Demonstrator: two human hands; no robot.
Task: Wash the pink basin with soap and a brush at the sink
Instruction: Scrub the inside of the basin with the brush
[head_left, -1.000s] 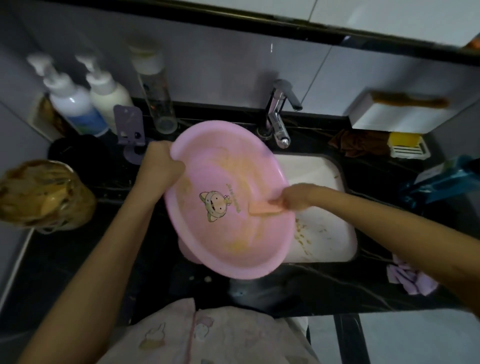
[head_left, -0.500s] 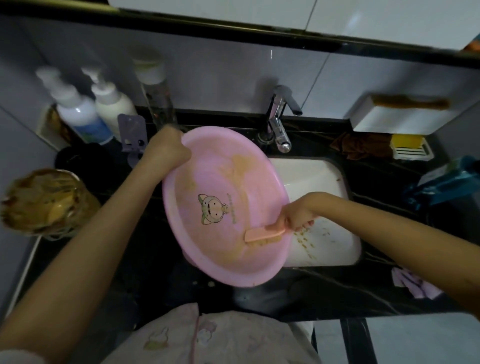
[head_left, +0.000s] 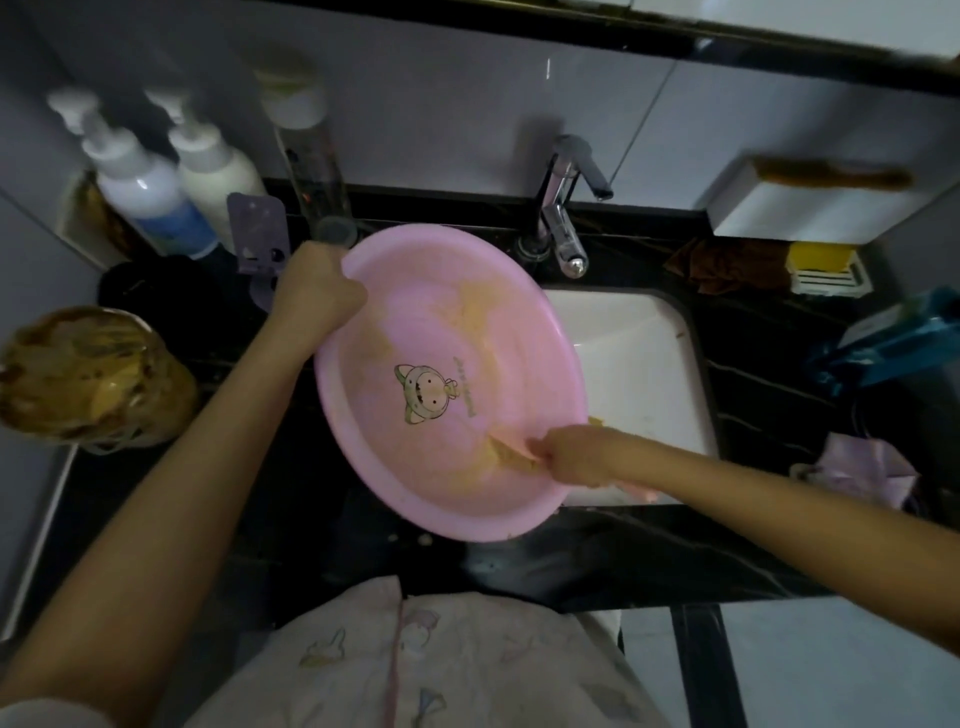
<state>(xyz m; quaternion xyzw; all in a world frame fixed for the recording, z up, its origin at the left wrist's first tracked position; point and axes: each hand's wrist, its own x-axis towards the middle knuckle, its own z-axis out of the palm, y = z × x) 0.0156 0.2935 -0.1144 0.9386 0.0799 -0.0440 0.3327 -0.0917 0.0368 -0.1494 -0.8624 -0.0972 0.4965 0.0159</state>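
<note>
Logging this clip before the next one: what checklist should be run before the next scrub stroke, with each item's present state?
1. Grip of the left hand on the pink basin: ok, fingers curled over its upper-left rim.
2. Grip of the right hand on the brush: ok.
3. Bristles touching the basin's inside: ok, at the lower wall.
4. Basin clean: not ok, yellowish smears on the upper wall.
5. Water from the faucet: not ok, no stream visible.

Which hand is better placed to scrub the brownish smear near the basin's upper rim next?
Right. The right hand holds the brush inside the pink basin, while the left hand grips its rim, propping it tilted.
</note>
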